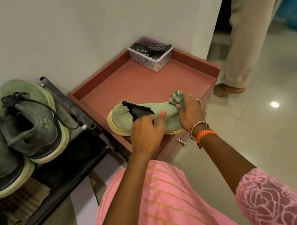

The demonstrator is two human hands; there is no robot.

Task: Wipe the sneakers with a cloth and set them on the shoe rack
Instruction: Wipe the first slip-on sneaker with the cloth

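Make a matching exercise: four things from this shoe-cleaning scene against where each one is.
Things:
1. striped cloth
2. slip-on shoe
3. pair of sneakers
4. clear box

Places:
A. back corner of the red cabinet top
B. on the black rack
C. under the right hand
D. front edge of the cabinet, held by the left hand

Pairs: 1-C, 2-D, 3-B, 4-A

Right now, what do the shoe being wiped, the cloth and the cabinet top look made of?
Slip-on shoe: seemingly knitted fabric, ribbed matte green upper; pale sole, likely rubber or foam.
Cloth: soft woven fabric, striped, crumpled under the right hand.
Cabinet top: probably laminated board, flat, matte reddish-brown, raised rim.
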